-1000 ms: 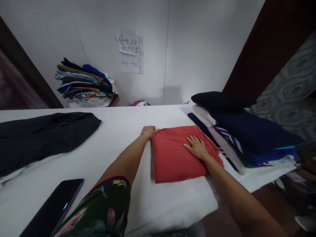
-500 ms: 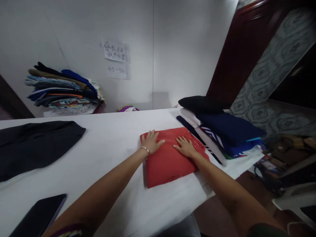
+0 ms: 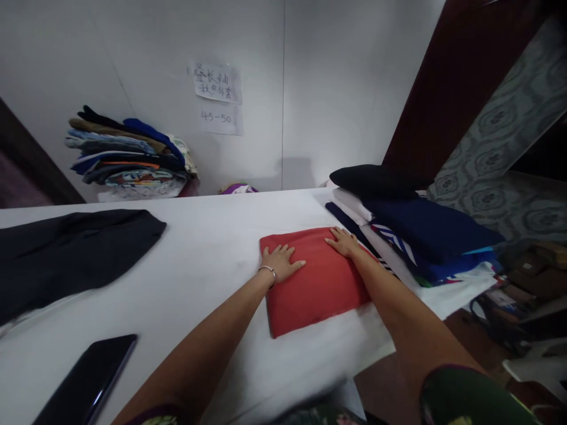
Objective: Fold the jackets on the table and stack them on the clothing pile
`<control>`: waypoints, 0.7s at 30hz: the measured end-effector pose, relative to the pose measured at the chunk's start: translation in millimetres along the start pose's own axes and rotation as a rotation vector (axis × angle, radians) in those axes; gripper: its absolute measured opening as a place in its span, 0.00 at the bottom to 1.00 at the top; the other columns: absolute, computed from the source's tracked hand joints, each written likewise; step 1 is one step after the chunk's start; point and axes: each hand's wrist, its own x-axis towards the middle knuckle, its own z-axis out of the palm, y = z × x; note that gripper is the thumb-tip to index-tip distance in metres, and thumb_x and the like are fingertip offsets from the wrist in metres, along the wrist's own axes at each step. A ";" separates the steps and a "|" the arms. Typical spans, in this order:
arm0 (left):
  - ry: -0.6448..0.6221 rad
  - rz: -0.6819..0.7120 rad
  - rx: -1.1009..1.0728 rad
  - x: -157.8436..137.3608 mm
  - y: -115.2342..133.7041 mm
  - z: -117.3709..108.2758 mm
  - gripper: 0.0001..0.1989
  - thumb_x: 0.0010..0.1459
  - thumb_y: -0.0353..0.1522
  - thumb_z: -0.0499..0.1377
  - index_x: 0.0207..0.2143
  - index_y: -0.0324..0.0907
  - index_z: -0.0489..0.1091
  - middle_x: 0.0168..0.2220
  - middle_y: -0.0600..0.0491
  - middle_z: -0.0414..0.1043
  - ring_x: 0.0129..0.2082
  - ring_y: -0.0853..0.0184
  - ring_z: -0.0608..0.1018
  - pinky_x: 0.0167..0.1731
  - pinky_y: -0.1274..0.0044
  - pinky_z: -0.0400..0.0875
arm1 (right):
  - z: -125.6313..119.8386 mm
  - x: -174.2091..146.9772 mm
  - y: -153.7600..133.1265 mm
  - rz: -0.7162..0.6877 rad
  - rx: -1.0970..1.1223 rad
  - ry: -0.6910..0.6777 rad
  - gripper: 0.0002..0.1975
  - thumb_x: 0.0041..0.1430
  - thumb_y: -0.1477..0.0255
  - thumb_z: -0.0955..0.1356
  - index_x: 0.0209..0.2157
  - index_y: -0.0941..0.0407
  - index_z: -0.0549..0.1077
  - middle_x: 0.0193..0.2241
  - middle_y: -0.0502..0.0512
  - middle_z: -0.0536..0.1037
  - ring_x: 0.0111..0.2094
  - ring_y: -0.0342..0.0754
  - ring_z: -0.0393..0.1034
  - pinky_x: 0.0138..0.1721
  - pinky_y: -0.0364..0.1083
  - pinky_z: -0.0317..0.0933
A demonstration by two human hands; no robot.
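A red garment [image 3: 316, 289], folded into a rough rectangle, lies flat on the white table [image 3: 208, 254]. My left hand [image 3: 282, 264] rests on its left part, palm down with fingers spread, a thin bracelet at the wrist. Near the garment's far right corner, my right hand [image 3: 344, 242] presses flat with its fingers apart. Neither hand grips the cloth. Under my right forearm the garment's right edge is partly hidden.
Folded clothes [image 3: 425, 230] are piled to the right, with a black item [image 3: 376, 182] on top. A dark garment [image 3: 75, 254] and a phone [image 3: 86, 381] lie left. Another clothes stack [image 3: 133, 156] stands by the wall, below paper notes [image 3: 218, 82].
My right hand has slid away from me toward the garment's far right corner. My left hand has come slightly nearer on the cloth. The whole view has shifted a little.
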 end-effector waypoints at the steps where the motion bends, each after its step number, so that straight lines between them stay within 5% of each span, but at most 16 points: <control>1: -0.005 -0.004 -0.006 -0.4 0.6 -0.5 0.40 0.53 0.59 0.40 0.61 0.49 0.55 0.65 0.47 0.50 0.64 0.53 0.53 0.59 0.52 0.41 | 1.3 1.3 2.5 0.000 -0.001 -0.005 0.35 0.60 0.48 0.54 0.63 0.49 0.50 0.66 0.55 0.46 0.65 0.57 0.39 0.61 0.63 0.35; 7: 0.022 -0.001 -0.005 -1.3 2.2 -0.1 0.42 0.52 0.60 0.39 0.62 0.46 0.55 0.65 0.47 0.49 0.64 0.52 0.52 0.59 0.52 0.40 | -14.3 -4.3 -8.1 0.015 -0.020 -0.049 0.33 0.60 0.50 0.55 0.63 0.50 0.52 0.66 0.56 0.46 0.65 0.60 0.39 0.60 0.64 0.36; 11: 0.033 0.003 0.002 -0.4 1.9 2.1 0.40 0.53 0.59 0.40 0.62 0.46 0.55 0.65 0.48 0.49 0.64 0.52 0.52 0.59 0.52 0.40 | -11.5 -45.9 -23.5 -0.086 -0.054 0.063 0.32 0.62 0.50 0.53 0.63 0.51 0.52 0.66 0.57 0.46 0.66 0.58 0.33 0.60 0.64 0.31; 15: 0.059 0.013 -0.020 0.8 1.4 2.8 0.38 0.54 0.57 0.43 0.60 0.45 0.57 0.65 0.47 0.51 0.64 0.52 0.53 0.59 0.52 0.40 | 7.0 -89.1 -33.6 -0.237 -0.086 0.065 0.34 0.62 0.49 0.50 0.63 0.53 0.53 0.65 0.57 0.51 0.65 0.54 0.40 0.61 0.58 0.36; 21: 0.365 -0.121 -0.248 -14.1 -6.8 8.8 0.28 0.61 0.44 0.45 0.55 0.36 0.64 0.62 0.42 0.56 0.63 0.58 0.56 0.61 0.66 0.46 | 8.9 -106.6 -36.9 -0.239 -0.085 0.154 0.29 0.64 0.53 0.52 0.60 0.54 0.60 0.61 0.59 0.60 0.63 0.54 0.48 0.61 0.59 0.37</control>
